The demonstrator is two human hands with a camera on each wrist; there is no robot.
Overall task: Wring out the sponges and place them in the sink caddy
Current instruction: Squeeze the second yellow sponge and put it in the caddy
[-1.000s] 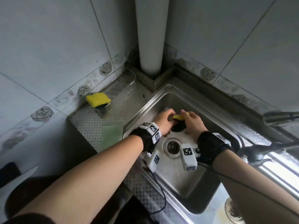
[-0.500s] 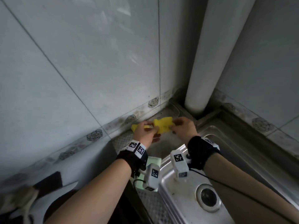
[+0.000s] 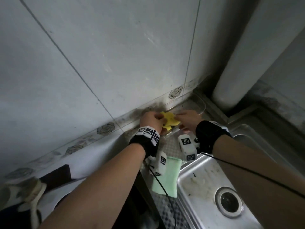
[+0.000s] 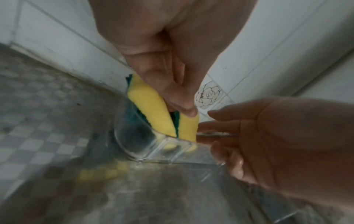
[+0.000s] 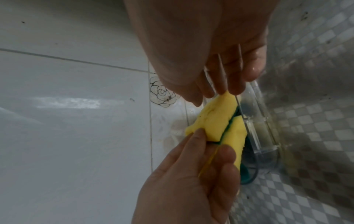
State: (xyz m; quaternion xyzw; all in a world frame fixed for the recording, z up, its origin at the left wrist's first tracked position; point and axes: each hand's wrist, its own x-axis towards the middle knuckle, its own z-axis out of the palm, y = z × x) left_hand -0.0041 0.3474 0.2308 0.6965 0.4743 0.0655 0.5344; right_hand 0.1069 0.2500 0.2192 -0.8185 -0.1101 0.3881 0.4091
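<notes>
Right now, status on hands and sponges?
Left hand pinching the yellow sponges over the clear caddy. Right hand open, fingertips at sponge. Nothing blocking.

sponges (image 3: 170,121) yellow with dark green scrub layer, green edge showing between the two yellow faces in both wrist views; caddy (image 4: 159,145) clear, see-through, tinted yellow and teal where sponges sit behind its wall; wall tiles (image 3: 115,47) pale grey-white with thin dark grout lines; border tiles (image 3: 105,128) white with black line-drawn rose; counter (image 5: 316,128) steel, embossed grey-and-white checker/diamond pattern; cloth (image 3: 166,176) pale mint green; sink (image 3: 203,195) silver steel, whitish smears, dark drain; pipe (image 3: 257,52) white; wrist straps (image 3: 208,136) black; wrist units (image 3: 187,146) white with black-and-white square markers; cable (image 3: 247,169) black
</notes>
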